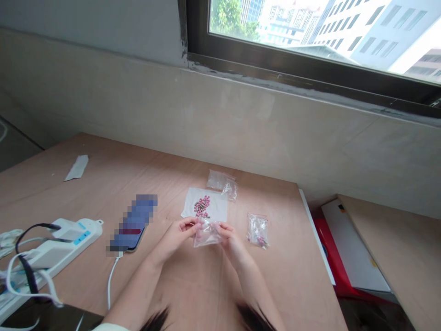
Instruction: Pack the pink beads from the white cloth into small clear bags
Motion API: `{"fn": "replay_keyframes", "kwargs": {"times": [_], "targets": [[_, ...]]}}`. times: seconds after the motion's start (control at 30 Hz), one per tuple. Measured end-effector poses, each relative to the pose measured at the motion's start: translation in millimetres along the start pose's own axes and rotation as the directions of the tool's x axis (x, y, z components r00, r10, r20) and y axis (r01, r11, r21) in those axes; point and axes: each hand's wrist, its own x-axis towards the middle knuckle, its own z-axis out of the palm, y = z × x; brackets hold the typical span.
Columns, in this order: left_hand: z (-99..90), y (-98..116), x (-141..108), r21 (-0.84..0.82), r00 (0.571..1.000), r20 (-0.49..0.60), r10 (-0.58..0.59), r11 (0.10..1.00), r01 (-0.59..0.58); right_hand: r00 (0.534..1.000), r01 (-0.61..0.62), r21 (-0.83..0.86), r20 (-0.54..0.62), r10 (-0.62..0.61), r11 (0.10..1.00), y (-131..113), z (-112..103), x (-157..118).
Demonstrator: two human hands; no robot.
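Clear plastic bag [206, 235], pinched along its upper edge between the left hand [176, 235] and the right hand [231, 240]; the hands are held apart, fingers curled inward, just above the plywood surface [275, 257]. Whether the bag holds anything cannot be told at this size. Directly beyond the hands, at centre frame, a white sheet [217, 207] carries a loose heap of small pink pieces [202, 206] mixed with slender grey-green ones, their exact kind unclear. This heap lies unbagged, while a small clear bag [257, 230], right of the hands and well clear of the sheet, already contains some pink pieces. Crumpled clear bags [221, 183] touch the sheet's upper edge; no contents can be made out. Left of the hands lies a smartphone [132, 223], pixelated in the frame, with a white charging cable [110, 280] leading toward the lower left. Farther left sits a white power strip [65, 243] amid tangled cords. A strip of white paper [76, 168] lies at upper left of the surface. A window [310, 32] overlooking tall buildings fills the upper right of the frame, and a red-and-white folder [330, 243] stands beyond the surface's right edge.
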Motion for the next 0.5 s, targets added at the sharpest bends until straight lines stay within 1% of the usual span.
{"fn": "replay_keyframes", "kwargs": {"times": [0.03,0.07,0.1,0.13,0.17,0.2,0.23,0.27,0.3,0.33,0.37,0.4,0.5], "targets": [[-2.4,-1,-1,-0.018,1.0,-0.015,-0.014,1.0,0.014,0.994,0.033,-0.06,-0.102,-0.039,0.998,1,-2,1],[-5.1,-3,-1,-0.028,0.999,-0.037,-0.028,0.999,0.027,0.967,0.077,-0.144,-0.23,-0.109,0.987,0,-3,2],[-7.6,-5,-1,-0.03,0.997,-0.065,-0.04,0.999,0.038,0.91,0.125,-0.245,-0.358,-0.209,0.961,-2,-4,1],[-9.6,-7,1,-0.021,0.994,-0.097,-0.048,0.999,0.046,0.839,0.167,-0.345,-0.442,-0.317,0.924,-4,-3,-1],[-10.7,-9,2,-0.001,0.991,-0.126,-0.05,0.999,0.051,0.786,0.204,-0.429,-0.464,-0.408,0.88,-7,1,-3],[-10.8,-11,4,0.023,0.987,-0.154,-0.045,0.998,0.05,0.771,0.236,-0.489,-0.431,-0.468,0.84,-10,6,-5],[-9.9,-12,7,0.046,0.983,-0.178,-0.033,0.998,0.042,0.798,0.263,-0.524,-0.354,-0.488,0.81,-12,12,-7],[-8.2,-12,9,0.063,0.981,-0.195,-0.016,0.998,0.028,0.842,0.28,-0.544,-0.256,-0.474,0.791,-13,20,-8],[-6.0,-12,11,0.073,0.979,-0.203,0.003,0.997,0.012,0.884,0.281,-0.558,-0.166,-0.437,0.781,-13,27,-7],[-3.7,-11,12,0.078,0.98,-0.2,0.02,0.997,-0.005,0.913,0.271,-0.567,-0.104,-0.393,0.778,-11,34,-5],[-1.7,-10,12,0.079,0.981,-0.189,0.038,0.997,-0.024,0.929,0.253,-0.575,-0.079,-0.361,0.778,-9,39,-2],[-0.3,-8,12,0.077,0.984,-0.168,0.057,0.996,-0.044,0.935,0.238,-0.582,-0.079,-0.345,0.778,-6,42,1],[0.0,-4,8,0.058,0.994,-0.074,0.076,0.996,-0.072,0.922,0.233,-0.611,-0.109,-0.371,0.757,1,43,11]]}}
